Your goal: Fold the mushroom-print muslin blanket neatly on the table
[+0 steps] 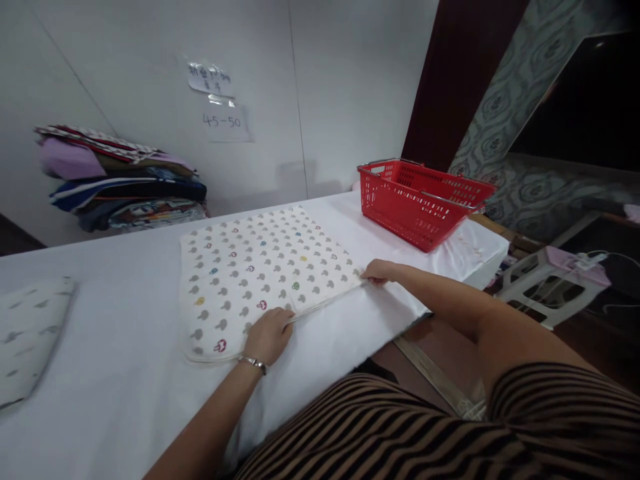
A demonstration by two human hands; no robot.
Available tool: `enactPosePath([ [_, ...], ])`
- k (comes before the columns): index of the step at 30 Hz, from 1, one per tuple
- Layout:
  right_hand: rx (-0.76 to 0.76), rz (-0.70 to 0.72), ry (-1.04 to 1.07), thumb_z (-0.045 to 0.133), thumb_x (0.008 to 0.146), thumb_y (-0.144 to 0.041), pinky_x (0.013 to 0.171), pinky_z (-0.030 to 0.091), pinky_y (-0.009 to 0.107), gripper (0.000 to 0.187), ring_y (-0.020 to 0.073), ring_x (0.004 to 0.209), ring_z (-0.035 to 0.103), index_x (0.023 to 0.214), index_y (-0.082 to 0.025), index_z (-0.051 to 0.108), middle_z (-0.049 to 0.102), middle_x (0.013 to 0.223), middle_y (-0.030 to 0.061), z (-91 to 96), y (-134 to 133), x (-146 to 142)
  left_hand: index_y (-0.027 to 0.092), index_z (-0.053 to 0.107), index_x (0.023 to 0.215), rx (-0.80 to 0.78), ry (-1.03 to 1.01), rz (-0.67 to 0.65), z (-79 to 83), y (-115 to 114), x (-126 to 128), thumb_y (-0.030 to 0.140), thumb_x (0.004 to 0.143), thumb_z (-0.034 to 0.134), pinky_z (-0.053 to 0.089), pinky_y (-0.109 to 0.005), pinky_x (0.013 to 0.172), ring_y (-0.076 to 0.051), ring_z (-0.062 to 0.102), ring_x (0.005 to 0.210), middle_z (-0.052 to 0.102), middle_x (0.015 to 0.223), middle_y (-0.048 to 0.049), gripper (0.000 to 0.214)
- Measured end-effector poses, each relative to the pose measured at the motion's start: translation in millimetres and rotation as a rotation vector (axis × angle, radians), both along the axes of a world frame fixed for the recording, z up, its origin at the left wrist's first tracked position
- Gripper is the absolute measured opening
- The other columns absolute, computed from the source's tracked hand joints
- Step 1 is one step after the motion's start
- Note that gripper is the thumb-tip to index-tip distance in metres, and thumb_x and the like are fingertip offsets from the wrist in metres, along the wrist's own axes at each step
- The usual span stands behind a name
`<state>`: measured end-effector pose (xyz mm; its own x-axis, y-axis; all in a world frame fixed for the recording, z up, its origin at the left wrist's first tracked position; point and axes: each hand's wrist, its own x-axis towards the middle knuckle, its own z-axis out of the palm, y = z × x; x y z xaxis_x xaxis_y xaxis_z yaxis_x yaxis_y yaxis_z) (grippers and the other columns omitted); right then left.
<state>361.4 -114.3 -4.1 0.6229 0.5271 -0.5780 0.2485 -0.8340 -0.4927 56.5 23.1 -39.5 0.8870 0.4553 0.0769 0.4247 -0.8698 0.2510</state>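
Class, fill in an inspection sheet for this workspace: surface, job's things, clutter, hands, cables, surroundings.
Surface: white-covered table, slightly creased.
Job's things: mushroom-print cloth lying flat, layered along its near edge.
Clutter: red basket at the right; second printed cloth at the left, partly out of frame.
Hands: left hand grips the near edge; right hand pinches the right corner.
Cables: white cable by a pink-topped stool.
Surroundings: fabric stack beyond the table; wall signs.

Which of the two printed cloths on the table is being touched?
The mushroom-print cloth: the left hand and right hand touch its near edge. The other cloth, at the picture's left edge, lies untouched.
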Motion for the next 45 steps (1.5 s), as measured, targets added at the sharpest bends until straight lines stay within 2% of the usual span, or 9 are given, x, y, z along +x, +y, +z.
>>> enactPosePath([
  [6, -0.005, 0.043, -0.065, 0.063, 0.074, -0.020, 0.043, 0.036, 0.021, 0.024, 0.0120, 0.041, 0.050, 0.054, -0.016, 0.051, 0.048, 0.038, -0.0020, 3.8, 0, -2, 0.019, 0.062, 0.098, 0.009, -0.033, -0.024, -3.7, 1, -1, 0.015, 0.081, 0.047, 0.045, -0.032, 0.082, -0.019, 0.057, 0.092, 0.062, 0.095, -0.0042, 0.023],
  [12, 0.093, 0.036, -0.146, 0.052, 0.080, -0.015, 0.049, 0.042, 0.018, 0.004, 0.0099, 0.049, 0.057, 0.077, -0.015, 0.055, 0.058, 0.054, -0.0012, 4.3, -6, 1, 0.019, 0.061, 0.100, 0.084, -0.052, -0.100, -4.0, 0, -1, 0.012, 0.082, 0.046, 0.045, -0.033, 0.080, -0.020, 0.056, 0.090, 0.061, 0.093, -0.0055, 0.025],
  [17, 0.114, 0.082, -0.294, 0.055, 0.079, -0.016, 0.049, 0.040, 0.019, 0.016, 0.0099, 0.048, 0.054, 0.095, -0.016, 0.054, 0.057, 0.055, -0.0033, -6.2, -11, 14, 0.018, 0.060, 0.100, 0.144, -0.067, -0.164, -7.2, -2, 3, 0.011, 0.081, 0.046, 0.044, -0.034, 0.078, -0.020, 0.054, 0.088, 0.060, 0.092, -0.0061, 0.025],
  [22, 0.072, 0.195, -0.459, 0.060, 0.075, -0.019, 0.058, 0.037, 0.023, 0.016, 0.0161, 0.067, 0.058, 0.091, -0.018, 0.055, 0.063, 0.072, 0.0030, -22.0, -15, 13, 0.017, 0.060, 0.097, 0.154, -0.013, -0.158, -10.5, -6, 8, 0.010, 0.081, 0.046, 0.044, -0.034, 0.078, -0.021, 0.053, 0.087, 0.059, 0.091, -0.0062, 0.022],
  [29, -0.041, 0.507, -0.833, 0.042, 0.091, -0.030, 0.066, 0.037, 0.027, 0.019, 0.0205, 0.085, 0.057, 0.098, -0.017, 0.054, 0.064, 0.094, 0.0107, -23.3, -30, -2, 0.018, 0.058, 0.097, 0.203, -0.009, -0.097, -5.7, -18, 7, 0.010, 0.082, 0.047, 0.042, -0.035, 0.079, -0.021, 0.050, 0.093, 0.057, 0.101, -0.0069, 0.020],
  [33, 0.269, 0.707, -1.015, 0.041, 0.092, -0.023, 0.078, 0.037, 0.031, 0.020, 0.0222, 0.097, 0.053, 0.092, -0.015, 0.059, 0.061, 0.103, 0.0135, -24.8, -32, -15, 0.019, 0.056, 0.103, 0.225, -0.002, -0.073, -2.4, -23, 10, 0.012, 0.084, 0.045, 0.042, -0.035, 0.079, -0.022, 0.050, 0.095, 0.058, 0.101, -0.0064, 0.023],
  [37, 0.681, 0.967, -0.874, 0.045, 0.087, -0.018, 0.084, 0.038, 0.034, 0.018, 0.0209, 0.100, 0.052, 0.097, -0.018, 0.060, 0.062, 0.105, 0.0092, -33.6, -22, -37, 0.018, 0.056, 0.103, 0.254, 0.035, -0.078, 0.0, -26, 19, 0.013, 0.086, 0.044, 0.041, -0.036, 0.079, -0.022, 0.050, 0.096, 0.059, 0.101, -0.0066, 0.022],
  [40, 0.761, 1.043, -0.779, 0.048, 0.084, -0.016, 0.084, 0.038, 0.034, 0.021, 0.0205, 0.099, 0.051, 0.101, -0.019, 0.060, 0.061, 0.105, 0.0082, -38.2, -15, -52, 0.017, 0.057, 0.102, 0.269, 0.051, -0.076, -0.2, -29, 26, 0.013, 0.088, 0.041, 0.041, -0.037, 0.079, -0.023, 0.051, 0.095, 0.059, 0.100, -0.0073, 0.022],
  [45, 0.749, 1.079, -0.784, 0.048, 0.084, -0.017, 0.084, 0.037, 0.035, 0.022, 0.0209, 0.097, 0.050, 0.103, -0.018, 0.060, 0.060, 0.103, 0.0092, -38.7, -8, -68, 0.017, 0.059, 0.099, 0.231, 0.050, -0.040, -4.4, -28, 33, 0.015, 0.089, 0.039, 0.041, -0.037, 0.080, -0.022, 0.053, 0.093, 0.060, 0.096, -0.0084, 0.022],
])
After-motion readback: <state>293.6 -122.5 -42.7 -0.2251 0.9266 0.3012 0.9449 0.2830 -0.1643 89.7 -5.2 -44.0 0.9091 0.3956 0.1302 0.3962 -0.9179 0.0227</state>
